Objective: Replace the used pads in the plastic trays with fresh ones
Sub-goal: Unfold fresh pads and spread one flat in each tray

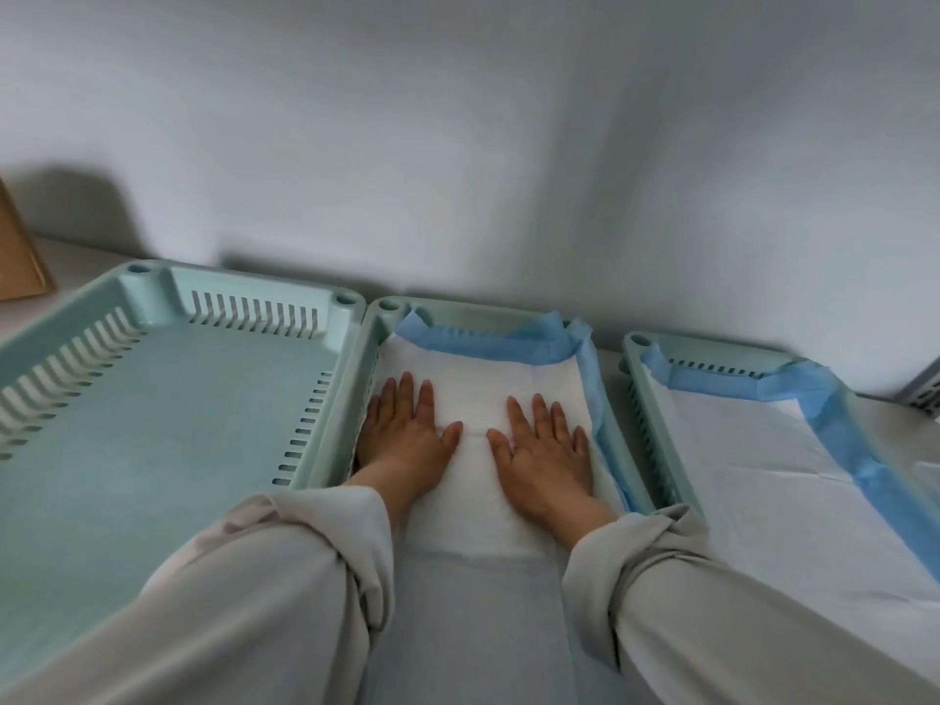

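Against a plain white wall (458,119), three green trays sit abreast; left hand (407,429) and right hand (547,442) press flat, fingers straight, on the middle tray's (379,323) white pad (478,384), holding nothing; cardboard box (18,256) at nine o'clock.

Dim, cool, even light on my feed; soft shadows along wall (458,145), slightly soft focus, wide-angle bending at edges.

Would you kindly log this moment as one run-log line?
left hand flat on pad | right hand flat on pad | middle tray lined | left tray bare
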